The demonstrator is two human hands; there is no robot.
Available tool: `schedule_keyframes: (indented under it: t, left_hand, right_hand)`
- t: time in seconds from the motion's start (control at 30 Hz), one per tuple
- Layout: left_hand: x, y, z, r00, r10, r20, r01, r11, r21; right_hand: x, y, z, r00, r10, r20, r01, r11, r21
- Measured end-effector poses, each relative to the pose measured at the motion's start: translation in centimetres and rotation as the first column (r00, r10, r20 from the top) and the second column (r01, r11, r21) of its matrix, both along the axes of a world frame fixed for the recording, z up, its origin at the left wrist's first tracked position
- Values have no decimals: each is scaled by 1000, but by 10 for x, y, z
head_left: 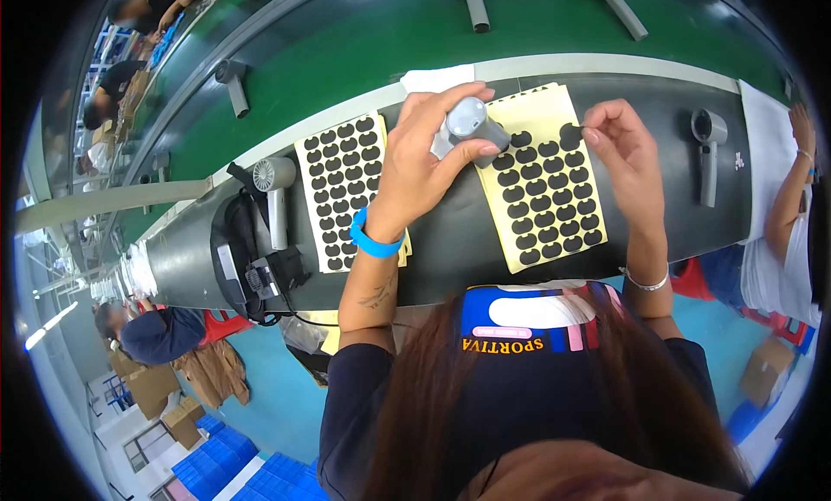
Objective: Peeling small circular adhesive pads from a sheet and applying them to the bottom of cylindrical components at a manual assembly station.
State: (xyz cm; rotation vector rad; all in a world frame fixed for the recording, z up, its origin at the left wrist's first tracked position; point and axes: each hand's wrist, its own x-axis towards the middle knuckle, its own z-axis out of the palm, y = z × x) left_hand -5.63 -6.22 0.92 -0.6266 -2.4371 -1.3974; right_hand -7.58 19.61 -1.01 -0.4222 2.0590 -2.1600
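Note:
My left hand [420,159], a blue band on its wrist, grips a grey hair-dryer-shaped device [468,118] by its body, the round end facing up. Fingers and palm hide part of the device. Under and beside it lies a pale yellow sheet [538,109] with rows of black notched round stickers. My right hand [628,150] pinches the edge of one black sticker [570,136] between thumb and forefinger, at the sheet's upper right. Whether that sticker is fully off the sheet, I cannot tell. Left of my left forearm is another sticker sheet [378,127].
A similar grey device with a grille [274,175] lies at left beside a black bag-like item [229,254] and a cable. Another grey device [709,146] rests at right. Beyond the dark bench, several more lie on a green belt [346,59]. A co-worker's arm [786,193] is at far right.

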Motion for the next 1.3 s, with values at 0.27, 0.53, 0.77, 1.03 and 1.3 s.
schedule_keyframes:
  t: [0.27,0.53,0.77,1.03,1.3]
  left_hand:
    - [6,2,11,976,-54,212,-14,951,307]
    - [22,24,-7,985,-70,158,12,939,343]
    - [36,28,-7,993,-53,109,16,950,313]
    - [42,40,-12,993,-20,116,-31,907,419]
    - [42,42,-11,983,-82,162,-1,890,456]
  right_hand:
    - [19,-4,20,991,-76,-114,74,997,-17]
    - [33,-29,38,994,-29,-108,11,987,-159]
    - [32,-37,43,995,49,-81,-57,994,-88]
    - [35,-40,44,999,50,-17,-51,998,-38]
    - [35,-38,47,999,27,-25,-27,1000,17]
